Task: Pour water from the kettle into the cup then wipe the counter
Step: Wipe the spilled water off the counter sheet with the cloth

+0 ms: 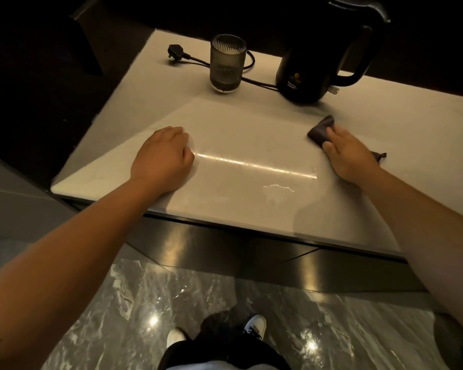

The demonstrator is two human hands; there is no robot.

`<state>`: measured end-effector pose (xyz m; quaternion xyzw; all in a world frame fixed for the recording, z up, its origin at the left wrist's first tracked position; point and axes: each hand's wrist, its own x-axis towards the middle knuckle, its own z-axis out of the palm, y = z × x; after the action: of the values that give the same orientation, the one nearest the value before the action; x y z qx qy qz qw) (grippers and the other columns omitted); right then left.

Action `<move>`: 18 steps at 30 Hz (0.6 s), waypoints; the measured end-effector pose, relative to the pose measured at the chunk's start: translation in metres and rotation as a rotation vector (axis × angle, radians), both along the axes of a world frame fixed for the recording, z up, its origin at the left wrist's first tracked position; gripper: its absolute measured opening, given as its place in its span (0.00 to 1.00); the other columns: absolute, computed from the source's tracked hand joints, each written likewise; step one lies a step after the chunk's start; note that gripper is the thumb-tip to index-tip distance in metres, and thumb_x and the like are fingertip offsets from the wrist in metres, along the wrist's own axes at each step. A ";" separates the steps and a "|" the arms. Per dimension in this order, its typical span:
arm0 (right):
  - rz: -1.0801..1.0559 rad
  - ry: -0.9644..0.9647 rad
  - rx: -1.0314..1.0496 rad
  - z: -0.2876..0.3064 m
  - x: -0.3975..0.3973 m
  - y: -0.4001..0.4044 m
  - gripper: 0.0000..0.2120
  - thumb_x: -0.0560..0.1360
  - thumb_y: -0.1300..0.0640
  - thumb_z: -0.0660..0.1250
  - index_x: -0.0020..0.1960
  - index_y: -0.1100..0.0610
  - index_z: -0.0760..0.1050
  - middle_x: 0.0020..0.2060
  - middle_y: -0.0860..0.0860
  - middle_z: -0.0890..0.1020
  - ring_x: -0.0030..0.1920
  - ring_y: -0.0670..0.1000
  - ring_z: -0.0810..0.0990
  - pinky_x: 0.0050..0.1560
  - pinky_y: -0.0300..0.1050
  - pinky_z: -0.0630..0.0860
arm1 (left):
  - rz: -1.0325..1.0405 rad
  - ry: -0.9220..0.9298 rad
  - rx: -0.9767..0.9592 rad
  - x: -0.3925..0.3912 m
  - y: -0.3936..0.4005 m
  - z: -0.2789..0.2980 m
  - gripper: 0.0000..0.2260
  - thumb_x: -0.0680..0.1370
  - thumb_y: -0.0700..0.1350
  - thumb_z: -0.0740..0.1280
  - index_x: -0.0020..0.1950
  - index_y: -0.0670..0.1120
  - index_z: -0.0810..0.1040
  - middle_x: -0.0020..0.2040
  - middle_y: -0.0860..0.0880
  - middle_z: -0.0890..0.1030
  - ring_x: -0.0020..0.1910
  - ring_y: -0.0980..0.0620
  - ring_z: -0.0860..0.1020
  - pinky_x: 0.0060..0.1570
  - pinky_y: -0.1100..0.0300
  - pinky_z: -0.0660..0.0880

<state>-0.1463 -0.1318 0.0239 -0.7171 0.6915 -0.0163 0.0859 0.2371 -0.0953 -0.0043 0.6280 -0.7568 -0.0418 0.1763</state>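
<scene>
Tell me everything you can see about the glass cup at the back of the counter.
The glass cup is a smoky, see-through tumbler with fine vertical ribs down its wall and a thick clear base. It stands upright at the back of the pale counter, left of the black kettle. It looks partly filled with water, though the level is hard to read. The kettle's black cord curves behind it and passes close by its base. Neither hand touches it.
</scene>
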 end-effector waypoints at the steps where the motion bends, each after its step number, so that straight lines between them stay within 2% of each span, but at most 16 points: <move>1: 0.021 -0.008 0.007 -0.002 0.013 0.017 0.24 0.83 0.52 0.52 0.76 0.61 0.56 0.77 0.58 0.57 0.75 0.59 0.57 0.74 0.50 0.52 | -0.008 0.000 0.004 0.001 0.000 -0.001 0.17 0.79 0.45 0.55 0.60 0.38 0.75 0.61 0.41 0.77 0.61 0.42 0.72 0.62 0.50 0.67; 3: 0.055 -0.029 -0.013 -0.006 0.043 0.049 0.24 0.83 0.52 0.51 0.76 0.60 0.56 0.77 0.57 0.56 0.76 0.57 0.55 0.75 0.49 0.50 | -0.024 0.000 0.004 0.003 0.000 -0.001 0.18 0.79 0.46 0.53 0.59 0.39 0.75 0.60 0.41 0.77 0.59 0.43 0.73 0.61 0.50 0.68; 6: 0.060 -0.025 -0.029 -0.009 0.088 0.082 0.24 0.83 0.52 0.51 0.76 0.60 0.56 0.77 0.57 0.57 0.76 0.57 0.56 0.75 0.50 0.52 | -0.049 0.039 0.016 0.004 0.000 0.002 0.15 0.78 0.46 0.53 0.53 0.40 0.76 0.54 0.41 0.78 0.53 0.43 0.74 0.56 0.50 0.71; 10: 0.047 -0.026 -0.017 -0.014 0.143 0.108 0.24 0.83 0.52 0.50 0.76 0.60 0.57 0.77 0.57 0.57 0.76 0.56 0.56 0.75 0.52 0.53 | -0.076 0.125 0.060 0.011 0.001 0.007 0.13 0.78 0.44 0.53 0.46 0.40 0.76 0.45 0.44 0.77 0.47 0.44 0.74 0.49 0.54 0.69; 11: 0.034 -0.059 -0.015 -0.015 0.150 0.112 0.23 0.83 0.53 0.50 0.76 0.60 0.58 0.77 0.56 0.58 0.76 0.56 0.57 0.75 0.51 0.53 | -0.086 0.161 0.082 0.012 0.002 0.009 0.14 0.78 0.44 0.53 0.46 0.40 0.76 0.46 0.44 0.77 0.48 0.44 0.75 0.49 0.54 0.69; 14: -0.102 -0.266 -0.063 -0.005 0.148 0.122 0.21 0.83 0.55 0.53 0.74 0.61 0.64 0.74 0.56 0.65 0.73 0.56 0.64 0.74 0.46 0.56 | -0.106 0.208 0.113 0.023 0.010 0.019 0.16 0.80 0.43 0.54 0.62 0.38 0.75 0.62 0.40 0.76 0.62 0.42 0.72 0.61 0.52 0.67; 15: -0.161 -0.290 -0.087 -0.001 0.140 0.122 0.20 0.82 0.55 0.54 0.72 0.60 0.66 0.72 0.57 0.68 0.71 0.57 0.66 0.72 0.47 0.59 | -0.109 0.186 0.108 0.030 0.013 0.021 0.17 0.80 0.43 0.55 0.63 0.38 0.74 0.63 0.39 0.76 0.63 0.41 0.72 0.62 0.51 0.66; 16: -0.206 -0.256 -0.096 0.003 0.131 0.122 0.20 0.82 0.55 0.54 0.71 0.60 0.67 0.71 0.58 0.69 0.69 0.58 0.68 0.70 0.48 0.61 | -0.114 0.154 0.094 0.039 0.016 0.021 0.16 0.80 0.43 0.55 0.62 0.37 0.75 0.62 0.39 0.76 0.62 0.41 0.72 0.62 0.50 0.66; 18: -0.244 -0.131 -0.073 0.006 0.114 0.119 0.19 0.82 0.55 0.52 0.69 0.62 0.67 0.69 0.60 0.71 0.66 0.60 0.69 0.66 0.51 0.64 | -0.123 0.081 0.052 0.057 0.019 0.017 0.14 0.79 0.43 0.54 0.54 0.39 0.76 0.54 0.40 0.78 0.56 0.40 0.74 0.58 0.49 0.68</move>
<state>-0.0318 -0.0124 0.0301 -0.6278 0.7653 -0.0985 0.1021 0.2938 -0.0766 0.0129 0.5825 -0.7848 -0.0975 0.1876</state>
